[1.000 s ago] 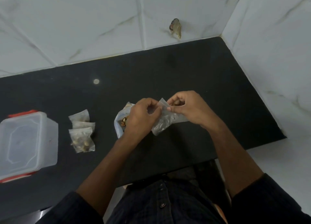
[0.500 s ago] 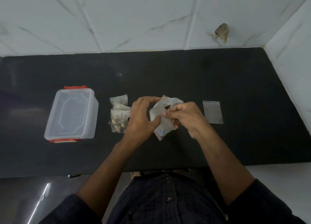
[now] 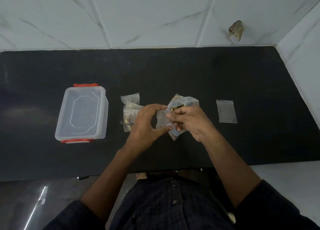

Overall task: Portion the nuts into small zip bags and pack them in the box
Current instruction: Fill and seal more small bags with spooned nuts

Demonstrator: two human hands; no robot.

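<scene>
Plastic zip bag [image 3: 162,116] between hands [image 3: 166,122]

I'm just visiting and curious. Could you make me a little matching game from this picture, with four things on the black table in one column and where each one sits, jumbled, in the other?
Things:
1. clear box
2. filled zip bags
3. empty zip bag
4. small zip bag

Places:
A. flat on the table, far right
B. pinched between both hands
C. far left, lid on
D. piled just right of the box

Pairs: 1-C, 2-D, 3-A, 4-B
</scene>
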